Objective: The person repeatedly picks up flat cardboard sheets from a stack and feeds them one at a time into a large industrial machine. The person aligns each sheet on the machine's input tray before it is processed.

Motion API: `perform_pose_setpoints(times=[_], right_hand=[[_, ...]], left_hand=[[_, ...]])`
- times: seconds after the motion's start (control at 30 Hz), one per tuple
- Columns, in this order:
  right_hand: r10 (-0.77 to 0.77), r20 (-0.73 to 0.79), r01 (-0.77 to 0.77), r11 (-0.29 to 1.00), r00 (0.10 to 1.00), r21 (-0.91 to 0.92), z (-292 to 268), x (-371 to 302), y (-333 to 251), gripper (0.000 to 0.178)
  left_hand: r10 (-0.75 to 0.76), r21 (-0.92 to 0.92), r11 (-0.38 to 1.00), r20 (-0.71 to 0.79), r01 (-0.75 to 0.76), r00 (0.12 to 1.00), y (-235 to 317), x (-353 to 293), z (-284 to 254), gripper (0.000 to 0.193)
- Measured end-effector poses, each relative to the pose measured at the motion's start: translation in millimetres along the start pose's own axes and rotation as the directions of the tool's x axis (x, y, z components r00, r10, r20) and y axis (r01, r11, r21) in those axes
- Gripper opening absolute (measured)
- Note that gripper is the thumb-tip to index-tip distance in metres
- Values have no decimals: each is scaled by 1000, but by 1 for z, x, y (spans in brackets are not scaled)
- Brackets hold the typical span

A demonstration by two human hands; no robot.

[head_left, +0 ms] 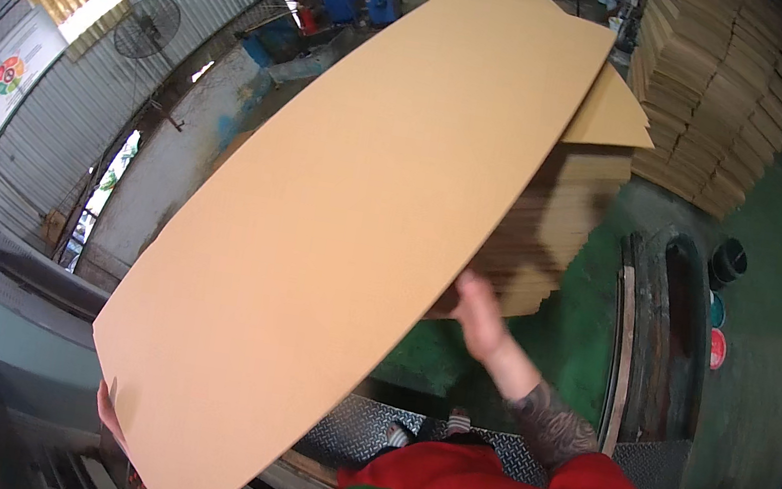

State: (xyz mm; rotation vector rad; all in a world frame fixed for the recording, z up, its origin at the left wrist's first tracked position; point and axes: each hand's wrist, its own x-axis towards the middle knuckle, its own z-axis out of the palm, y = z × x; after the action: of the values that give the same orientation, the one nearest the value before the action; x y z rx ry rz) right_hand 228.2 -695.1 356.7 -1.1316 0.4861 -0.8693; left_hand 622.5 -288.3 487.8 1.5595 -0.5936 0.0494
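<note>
A large flat tan cardboard sheet (336, 206) slants across the view, its near end low at the left and its far end over a stack of similar sheets (554, 234). My left hand (111, 413) grips the sheet's left edge near the near corner; its thumb lies on top and the other fingers are mostly hidden. On the right edge, about midway along, my right hand (481, 319) holds the sheet, slightly blurred, with its fingers passing underneath. Another cardboard sheet (612, 116) shows beneath, on top of the stack.
Tall piles of cardboard (716, 101) rise at the far right. A dark trough-like metal frame (667, 326) and several buckets (729, 263) stand on the green floor at right. A pale green machine (10, 360) is at the left. Metal tread plate (363, 435) lies underfoot.
</note>
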Motion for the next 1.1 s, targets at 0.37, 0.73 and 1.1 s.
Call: perform_pose_setpoints(times=[0.37,0.73,1.1], right_hand=[[-392,-27,300,655,920,694,-58,82,-46,73],[-127,-164,112,989,978,-96,-8,105,-63,45],[-136,-85,124,984,987,-128,103,41,-31,49]], left_hand=[[-527,-503,559,398,659,751,-112,-17,-77,50],[-680,-393,377,497,839,539,-298,-92,42,72],[-569,-634,550,192,544,799,-363,-112,-96,73]])
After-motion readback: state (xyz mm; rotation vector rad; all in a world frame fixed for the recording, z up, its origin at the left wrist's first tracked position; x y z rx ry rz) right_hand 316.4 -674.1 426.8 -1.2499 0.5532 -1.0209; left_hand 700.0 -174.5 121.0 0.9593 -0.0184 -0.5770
